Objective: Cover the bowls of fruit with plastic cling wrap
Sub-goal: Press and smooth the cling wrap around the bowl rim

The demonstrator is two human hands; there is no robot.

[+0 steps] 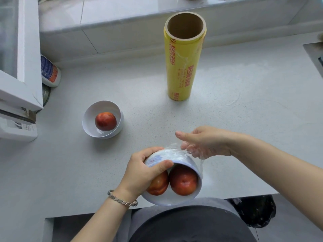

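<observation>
Because the wrap [176,151] was nearly clear, its extent was hard to make out. It showed only as wrinkled sheen over the base of the near bowl [186,162] and as a thin strand running down by the bowl's right rim. Whether it covered the mouth could not be told.

The left hand [145,173] hid part of the left fruit [160,186]. The right fruit [183,182] showed whole beside it, the two touching. A bottle [50,72] at the worktop's left edge was partly cut off by a white frame. A black bag [253,212] sat below the front edge, right.

The left hand gripped the near bowl, thumb across its wall near the rim, fingers curled over the base. A bracelet [122,200] circled that wrist. The bowl was tipped steeply, mouth toward the person, overhanging the front edge of the worktop [244,119].

The right hand [208,144] was just right of the bowl's base, fingers loose and spread, thumb apart from them, nothing clamped. Film clung to its fingertips [187,149].

The far bowl [104,135] stood upright toward the left edge, uncovered, one fruit [105,121] inside. The yellow roll [183,67] stood on end toward the back edge, well apart from both hands.
</observation>
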